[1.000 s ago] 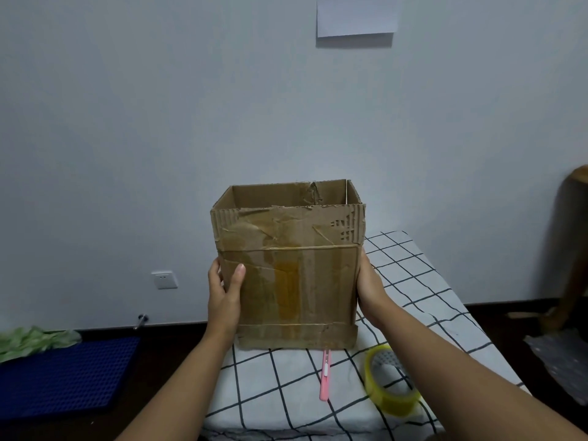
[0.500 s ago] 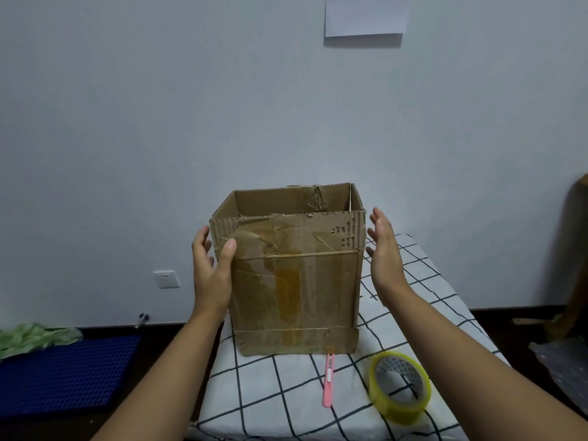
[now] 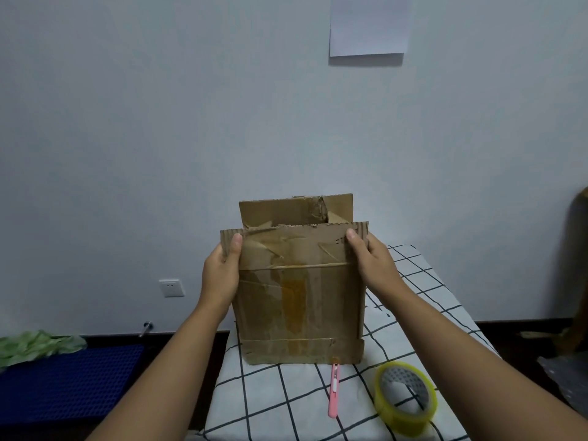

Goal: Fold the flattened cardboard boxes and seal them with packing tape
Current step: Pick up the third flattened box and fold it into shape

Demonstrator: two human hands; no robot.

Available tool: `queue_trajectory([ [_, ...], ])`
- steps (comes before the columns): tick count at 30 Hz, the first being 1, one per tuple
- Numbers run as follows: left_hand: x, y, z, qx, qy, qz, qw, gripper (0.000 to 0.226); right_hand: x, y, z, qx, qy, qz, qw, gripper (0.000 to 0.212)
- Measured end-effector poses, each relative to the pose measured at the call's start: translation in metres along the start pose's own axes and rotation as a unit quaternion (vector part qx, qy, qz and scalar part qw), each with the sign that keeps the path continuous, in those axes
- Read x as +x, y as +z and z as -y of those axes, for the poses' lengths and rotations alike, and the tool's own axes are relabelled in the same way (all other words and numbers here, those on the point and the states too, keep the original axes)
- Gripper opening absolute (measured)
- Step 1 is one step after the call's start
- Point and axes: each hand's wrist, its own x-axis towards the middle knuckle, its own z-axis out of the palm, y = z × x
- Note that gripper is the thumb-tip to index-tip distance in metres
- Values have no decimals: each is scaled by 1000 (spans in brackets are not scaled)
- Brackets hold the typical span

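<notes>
Left hand: the left hand [image 3: 221,275] held the top left corner of the cardboard box [image 3: 299,294]. Its thumb lay flat on the near face and its fingers were curled round the left edge, out of sight.
Right hand: the right hand [image 3: 372,265] held the top right corner the same way, thumb on the near face and fingers wrapped round the right edge.
Box place: the box stood on the checked cloth [image 3: 410,310], at the far left part of it, between the two hands.
Box way up: it stood upright with its long side going up and down. Its mouth pointed up. The broad near face looked at the person.
Box look: the near face was brown, worn and covered with old shiny tape. A far flap stuck up higher than the near edge.
Tape roll: a yellow tape roll [image 3: 405,399] lay on the cloth, near and to the right of the box, apart from it.
Pink cutter: a pink cutter [image 3: 334,389] lay on the cloth just near the box, its long side running near to far. I could not tell if its far tip touched the box.
Floor: a blue mat [image 3: 63,383] lay on the floor at the left, with a green cloth [image 3: 35,345] at its far edge.
Wall: a white sheet of paper [image 3: 369,25] hung high on the wall and a white socket [image 3: 171,288] sat low down.
</notes>
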Motion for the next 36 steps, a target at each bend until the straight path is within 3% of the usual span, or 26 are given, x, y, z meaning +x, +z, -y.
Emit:
queue_trajectory([
  [5,6,1,7,61,4,-27,998,38,2,1,-1,-49,6,-10,999,32],
  [16,12,7,11,112,14,-42,993,38,7,4,-5,-124,6,-27,992,51],
  [24,20,4,18,167,36,5,985,47,15,4,-8,-219,-23,-21,975,29],
  [28,40,0,-1,290,64,52,954,65,15,2,-10,-207,-15,-33,978,30],
  [32,68,13,-30,398,126,122,900,84,13,4,-13,-181,-9,-43,982,32],
  [36,87,30,-30,467,155,167,854,86,12,6,-16,-171,-8,-50,984,32],
])
